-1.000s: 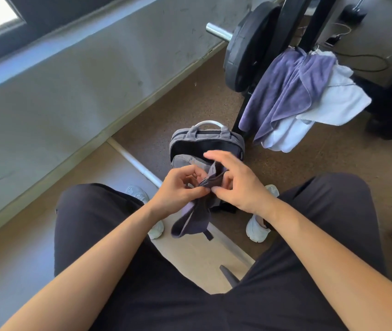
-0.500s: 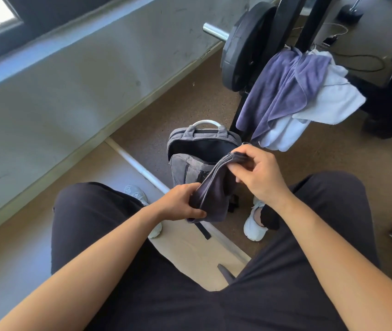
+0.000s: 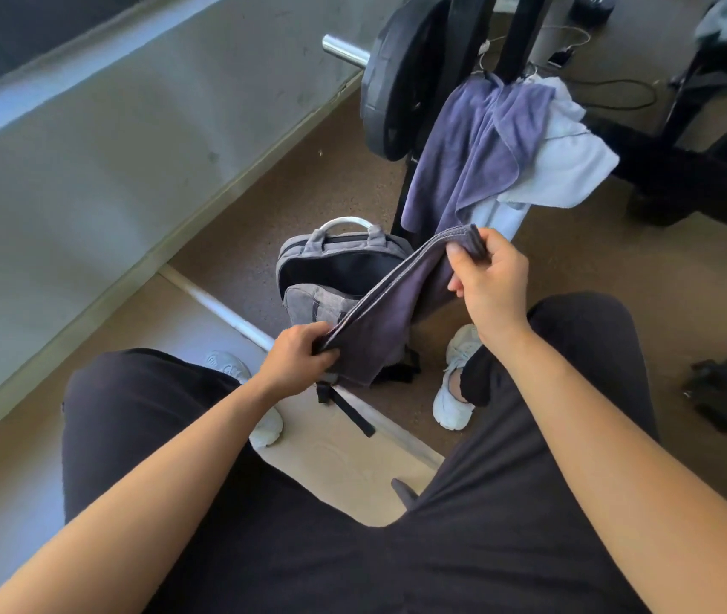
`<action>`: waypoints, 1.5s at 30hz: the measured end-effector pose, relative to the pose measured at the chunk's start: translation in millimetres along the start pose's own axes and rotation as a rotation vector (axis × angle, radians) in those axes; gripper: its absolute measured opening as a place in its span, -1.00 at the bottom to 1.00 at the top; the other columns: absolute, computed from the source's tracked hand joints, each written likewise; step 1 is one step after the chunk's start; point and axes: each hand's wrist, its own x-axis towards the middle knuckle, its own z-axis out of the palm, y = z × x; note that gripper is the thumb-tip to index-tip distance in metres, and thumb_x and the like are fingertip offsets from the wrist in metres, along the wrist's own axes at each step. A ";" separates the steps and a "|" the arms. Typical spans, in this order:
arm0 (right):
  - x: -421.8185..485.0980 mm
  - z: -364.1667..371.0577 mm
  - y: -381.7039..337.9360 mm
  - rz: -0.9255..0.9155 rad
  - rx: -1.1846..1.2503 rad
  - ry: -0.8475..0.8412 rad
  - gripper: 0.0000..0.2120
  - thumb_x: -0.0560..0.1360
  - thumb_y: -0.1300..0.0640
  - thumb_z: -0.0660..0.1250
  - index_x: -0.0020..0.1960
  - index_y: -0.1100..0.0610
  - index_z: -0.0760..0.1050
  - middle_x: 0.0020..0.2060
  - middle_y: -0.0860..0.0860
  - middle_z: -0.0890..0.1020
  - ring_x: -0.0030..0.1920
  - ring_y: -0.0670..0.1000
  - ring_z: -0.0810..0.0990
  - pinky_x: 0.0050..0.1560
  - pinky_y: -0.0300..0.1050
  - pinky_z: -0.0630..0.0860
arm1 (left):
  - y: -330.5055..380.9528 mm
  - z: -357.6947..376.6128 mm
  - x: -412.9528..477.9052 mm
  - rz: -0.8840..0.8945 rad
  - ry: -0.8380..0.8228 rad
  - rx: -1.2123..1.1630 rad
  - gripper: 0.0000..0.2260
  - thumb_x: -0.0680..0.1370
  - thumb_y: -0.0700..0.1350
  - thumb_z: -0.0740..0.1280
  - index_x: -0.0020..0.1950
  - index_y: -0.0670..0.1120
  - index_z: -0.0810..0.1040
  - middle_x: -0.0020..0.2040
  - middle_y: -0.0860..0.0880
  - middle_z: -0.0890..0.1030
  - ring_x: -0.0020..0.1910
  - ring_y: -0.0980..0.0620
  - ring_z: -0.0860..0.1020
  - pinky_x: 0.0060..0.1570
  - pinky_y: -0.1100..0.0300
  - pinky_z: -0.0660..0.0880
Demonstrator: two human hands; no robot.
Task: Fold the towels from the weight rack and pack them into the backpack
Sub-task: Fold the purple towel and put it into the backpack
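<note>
Both hands, left hand (image 3: 297, 358) and right hand (image 3: 488, 279), pinch a dark towel (image 3: 390, 321) stretched above the open backpack (image 3: 308, 299); no readable labels.

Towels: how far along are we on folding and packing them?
Nothing shows as packed: the open gray backpack looks dark inside, contents unclear. In hand: a dark gray towel, stretched between the left hand and right hand, fold unfinished. Left: a purple towel and a white towel draped on the weight rack.
</note>
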 end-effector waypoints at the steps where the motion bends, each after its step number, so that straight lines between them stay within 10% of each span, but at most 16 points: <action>1: 5.0 -3.4 5.5 0.018 -0.030 0.017 -0.85 0.57 0.11 0.39 -0.04 0.22 0.56 -0.40 0.07 0.62 -0.44 -0.07 0.59 -0.30 0.00 0.57 | -0.9 -4.4 1.0 -0.032 0.076 -0.034 -0.89 0.50 -0.19 0.42 -0.13 0.03 0.59 -0.27 0.02 0.64 -0.25 0.00 0.60 -0.15 0.05 0.56; 5: 21.1 -16.3 18.7 0.118 -0.133 -0.097 -0.85 0.61 0.12 0.35 0.05 0.21 0.54 -0.28 0.08 0.66 -0.41 -0.16 0.62 -0.35 -0.19 0.55 | 4.6 -28.5 -2.8 -0.145 0.340 -0.426 -0.85 0.53 -0.27 0.46 -0.10 -0.01 0.67 -0.30 0.06 0.65 -0.37 0.27 0.54 -0.28 0.39 0.46; 12: 23.9 -17.7 23.8 0.043 -0.315 -0.301 -0.76 0.58 -0.03 0.36 0.00 0.17 0.60 -0.14 0.11 0.69 -0.07 0.11 0.65 -0.04 0.08 0.56 | 8.9 -68.6 -11.0 -0.188 0.387 -1.052 -0.75 0.70 -0.03 0.29 -0.05 -0.06 0.71 -0.13 0.01 0.74 -0.14 0.09 0.68 -0.13 0.25 0.60; 22: 18.3 3.8 35.4 0.335 -0.112 -0.311 -0.74 0.65 0.01 0.28 0.15 0.19 0.55 0.10 0.11 0.65 0.15 0.11 0.61 0.25 0.15 0.53 | 0.3 -68.1 -13.3 -0.412 0.086 -0.964 -0.83 0.59 -0.12 0.43 0.10 -0.20 0.69 0.01 -0.22 0.73 -0.07 -0.09 0.70 -0.06 0.11 0.65; 26: 17.5 3.2 36.2 0.426 0.009 -0.317 -0.82 0.63 0.05 0.33 0.13 0.13 0.59 0.10 0.07 0.68 0.15 0.08 0.64 0.27 0.17 0.55 | -9.1 -60.7 -5.0 -0.400 0.259 -0.968 -0.83 0.67 -0.06 0.35 0.04 -0.11 0.69 -0.05 -0.06 0.72 -0.05 0.00 0.64 0.05 0.10 0.54; 33: 8.9 12.7 31.7 0.239 -0.262 -0.310 -0.83 0.65 0.08 0.28 0.05 0.19 0.50 -0.03 0.12 0.62 0.00 0.09 0.58 0.02 0.02 0.51 | -20.5 -51.7 1.5 -0.397 0.512 -0.225 -0.62 0.72 0.05 0.15 -0.13 -0.16 0.53 -0.13 -0.15 0.64 -0.08 -0.18 0.53 -0.06 0.02 0.41; 40: 0.0 20.9 23.9 0.188 -0.346 -0.263 -0.78 0.64 0.08 0.28 -0.05 0.24 0.47 -0.13 0.18 0.59 -0.13 0.13 0.53 -0.20 -0.04 0.40 | -12.9 -45.3 2.3 -0.328 0.429 -0.556 -0.63 0.69 0.10 0.24 0.00 -0.20 0.59 -0.15 -0.02 0.61 -0.16 0.05 0.51 -0.03 0.04 0.50; 45: -23.1 43.1 9.0 0.307 -0.108 -0.340 -0.81 0.64 0.05 0.28 0.09 0.17 0.53 0.00 0.14 0.65 0.05 0.12 0.63 0.09 0.09 0.58 | 12.4 -30.1 -8.5 -0.172 0.229 -0.684 -0.61 0.61 0.16 0.29 0.13 -0.17 0.58 -0.04 -0.05 0.65 -0.06 0.08 0.58 0.05 0.02 0.56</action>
